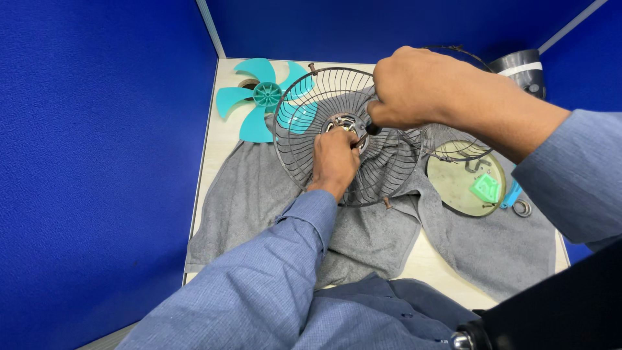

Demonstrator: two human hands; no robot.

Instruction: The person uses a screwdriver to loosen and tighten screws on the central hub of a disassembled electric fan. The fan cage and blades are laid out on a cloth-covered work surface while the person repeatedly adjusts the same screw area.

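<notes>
A round wire fan guard (304,116) lies on a grey cloth (259,194) on the table. My left hand (334,162) reaches inside the guard and pinches something small at its metal centre hub (343,122). My right hand (408,87) hovers above the hub, closed around a dark-handled screwdriver (372,129) whose tip points down at the hub. A teal fan blade (259,97) rests behind the guard at the far left of the table.
A round pale-green plate (453,188) with a green plastic piece (486,188) lies at the right. A second wire guard (457,146) and a dark motor housing (525,71) sit behind it. A metal ring (522,208) lies nearby. Blue partition walls enclose the table.
</notes>
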